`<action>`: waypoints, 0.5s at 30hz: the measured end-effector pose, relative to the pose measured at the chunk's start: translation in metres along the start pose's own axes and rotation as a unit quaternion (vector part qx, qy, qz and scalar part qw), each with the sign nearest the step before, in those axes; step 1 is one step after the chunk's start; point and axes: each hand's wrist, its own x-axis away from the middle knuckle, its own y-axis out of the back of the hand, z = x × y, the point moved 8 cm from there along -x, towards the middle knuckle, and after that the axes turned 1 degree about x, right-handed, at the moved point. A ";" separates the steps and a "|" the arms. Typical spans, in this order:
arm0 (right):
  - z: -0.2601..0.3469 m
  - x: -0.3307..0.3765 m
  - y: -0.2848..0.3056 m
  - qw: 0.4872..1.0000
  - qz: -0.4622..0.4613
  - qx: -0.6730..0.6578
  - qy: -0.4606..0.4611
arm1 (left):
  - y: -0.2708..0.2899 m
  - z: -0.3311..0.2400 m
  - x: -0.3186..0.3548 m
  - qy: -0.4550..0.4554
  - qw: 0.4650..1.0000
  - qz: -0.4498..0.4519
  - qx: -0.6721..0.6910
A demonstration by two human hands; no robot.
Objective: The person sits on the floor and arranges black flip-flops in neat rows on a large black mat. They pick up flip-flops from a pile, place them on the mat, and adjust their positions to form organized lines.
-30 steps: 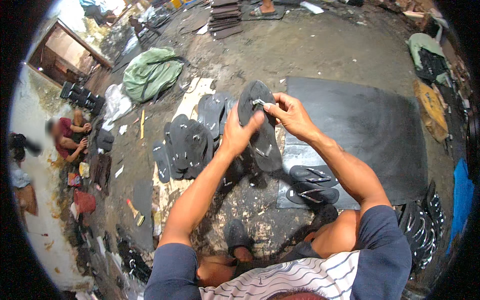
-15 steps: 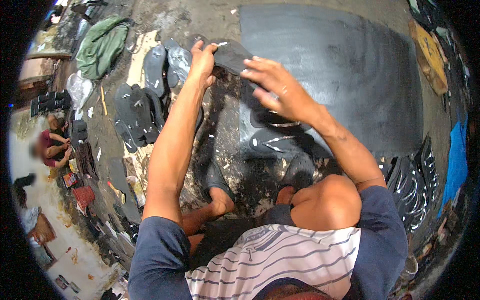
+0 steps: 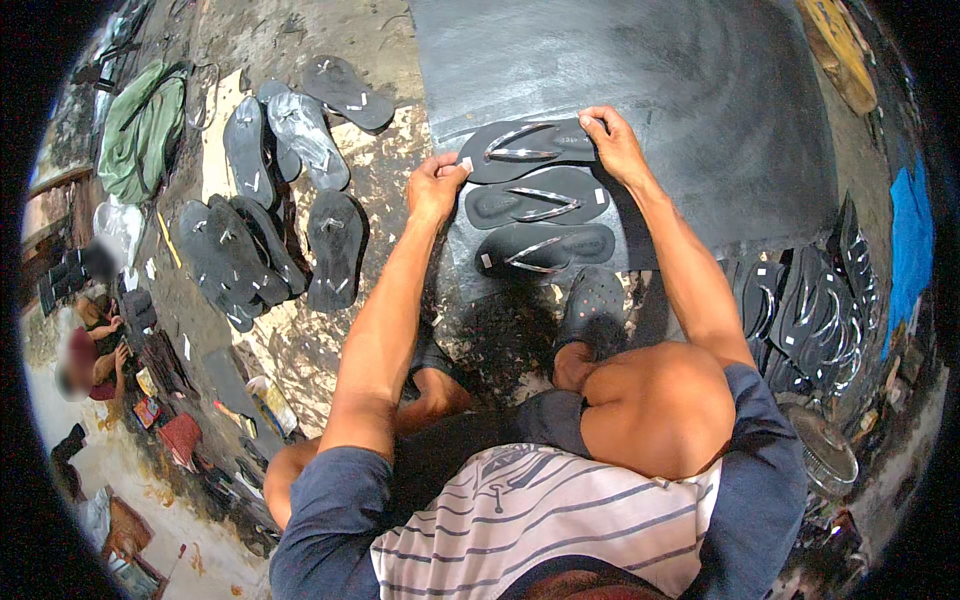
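Both my hands hold a black flip-flop (image 3: 515, 158) by its two ends, its glossy strap facing up, over the near left part of a dark flat sheet. My left hand (image 3: 438, 187) pinches the left end, where a small white label shows. The fingers of my right hand (image 3: 615, 145) are closed on the right end. Directly nearer to me lie a second flip-flop (image 3: 590, 200) and a third flip-flop (image 3: 500, 258), side by side, straps up, each with a white label.
Several dark flip-flops, undersides up, lie to the left, including a single one (image 3: 335, 255). Strapped flip-flops (image 3: 800, 320) stand in rows at right. A wooden block (image 3: 838, 55), blue cloth (image 3: 908, 250) and green cloth (image 3: 143, 130) lie farther out. Another person (image 3: 100, 350) sits far left.
A flip-flop held by my left hand at the sheet's left edge now lies strap up between both hands. My right hand has closed on its right end. The view has shifted right.
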 end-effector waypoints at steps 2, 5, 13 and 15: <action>-0.005 0.000 -0.004 1.000 -0.002 0.017 -0.009 | 0.002 0.002 -0.002 -0.026 0.998 -0.020 -0.045; -0.003 0.005 -0.004 1.000 0.011 0.023 -0.006 | 0.000 0.000 0.003 -0.050 0.995 -0.060 -0.060; 0.037 0.018 0.001 0.931 0.065 0.321 0.159 | -0.003 -0.013 0.005 -0.116 0.975 -0.056 -0.180; 0.044 0.013 0.007 0.923 0.062 0.343 0.163 | 0.003 -0.032 -0.005 -0.179 0.950 -0.065 -0.246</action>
